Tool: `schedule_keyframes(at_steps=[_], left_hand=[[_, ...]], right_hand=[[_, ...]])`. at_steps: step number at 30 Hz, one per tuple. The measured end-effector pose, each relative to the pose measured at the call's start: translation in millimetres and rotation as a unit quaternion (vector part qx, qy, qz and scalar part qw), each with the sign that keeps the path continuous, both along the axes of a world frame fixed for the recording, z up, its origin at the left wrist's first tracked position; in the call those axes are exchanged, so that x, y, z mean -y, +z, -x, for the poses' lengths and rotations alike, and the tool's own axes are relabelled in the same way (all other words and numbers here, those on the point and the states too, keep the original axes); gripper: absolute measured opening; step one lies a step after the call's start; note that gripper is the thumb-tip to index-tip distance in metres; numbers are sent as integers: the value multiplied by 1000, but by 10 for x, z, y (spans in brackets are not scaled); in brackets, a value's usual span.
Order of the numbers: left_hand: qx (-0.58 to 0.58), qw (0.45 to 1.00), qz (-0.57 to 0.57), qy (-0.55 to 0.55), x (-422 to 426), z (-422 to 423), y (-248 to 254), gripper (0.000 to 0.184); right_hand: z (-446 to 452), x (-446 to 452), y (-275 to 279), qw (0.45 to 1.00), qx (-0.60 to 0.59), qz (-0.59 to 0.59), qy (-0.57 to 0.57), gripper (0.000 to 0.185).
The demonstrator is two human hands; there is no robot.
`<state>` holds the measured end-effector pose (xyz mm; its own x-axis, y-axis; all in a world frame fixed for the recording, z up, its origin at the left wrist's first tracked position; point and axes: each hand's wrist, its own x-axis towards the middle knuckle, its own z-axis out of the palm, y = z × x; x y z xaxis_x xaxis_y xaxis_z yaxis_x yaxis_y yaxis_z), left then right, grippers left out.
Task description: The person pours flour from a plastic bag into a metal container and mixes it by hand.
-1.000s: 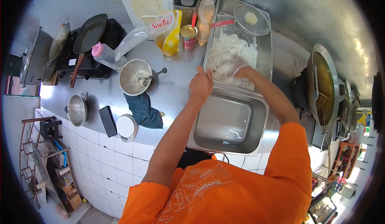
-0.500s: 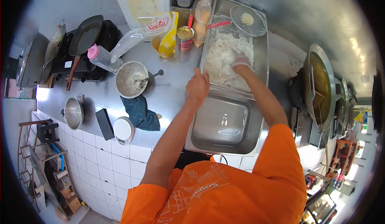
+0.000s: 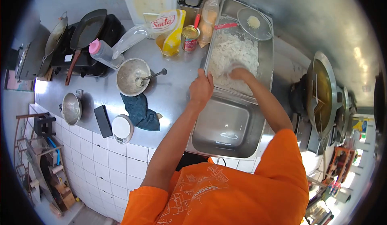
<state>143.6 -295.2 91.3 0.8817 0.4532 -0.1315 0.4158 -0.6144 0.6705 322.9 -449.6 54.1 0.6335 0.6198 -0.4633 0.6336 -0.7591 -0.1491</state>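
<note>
My left hand point(image 3: 201, 89) is closed on the left rim of a long metal tray point(image 3: 266, 66). White flour point(image 3: 236, 51) covers much of the tray's bottom, with small lumps in it. My right hand point(image 3: 238, 72) is down in the flour near the tray's front end, its fingers smeared by motion and powdered white. A strainer point(image 3: 262, 28) with a red handle lies across the tray's far end, holding a small pale heap. Directly in front of the tray stands a deep metal pan point(image 3: 219, 124) with bare, shiny walls.
Left of the tray are a bowl point(image 3: 125, 72) with a spoon in batter, a dark cloth point(image 3: 141, 112), a white scale point(image 3: 122, 127) and a squeeze bottle point(image 3: 105, 55). Behind stand a yellow pouch point(image 3: 171, 37) and a can point(image 3: 190, 39). A large wok point(image 3: 322, 92) is at right.
My right hand has moved through the flour toward the left and the near end of the tray. My left hand has stayed at the tray's rim. The view has shifted slightly.
</note>
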Motion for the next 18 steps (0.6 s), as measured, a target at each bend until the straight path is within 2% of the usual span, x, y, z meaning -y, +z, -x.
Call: schedule_keyframes(at_steps=[1, 4, 7, 10, 11, 14, 16, 18], left_hand=[[2, 1000, 1, 3, -2, -19, -14, 34], [-4, 1000, 3, -5, -13, -1, -27, 34], [9, 1000, 2, -2, 52, 11, -7, 33], [32, 999, 4, 13, -11, 5, -20, 33], [41, 999, 10, 13, 17, 3, -22, 33], [237, 949, -207, 29, 75, 78, 175, 42], [212, 965, -129, -82, 196, 78, 284, 51], [158, 973, -57, -156, 374, 2, 366, 58]], right_hand=[[108, -28, 62, 999, -13, 14, 47, 60], [-6, -280, -278, 999, -36, -25, 2, 69], [-55, -331, 126, 981, 108, -32, -160, 71], [-407, -132, -10, 978, -70, -147, -127, 70], [-401, -67, 18, 964, -67, -191, -171, 70], [78, 26, 614, 900, -55, -319, -292, 71], [286, -10, 766, 845, -47, -401, -350, 75], [310, 7, 596, 786, -141, -455, -394, 81]])
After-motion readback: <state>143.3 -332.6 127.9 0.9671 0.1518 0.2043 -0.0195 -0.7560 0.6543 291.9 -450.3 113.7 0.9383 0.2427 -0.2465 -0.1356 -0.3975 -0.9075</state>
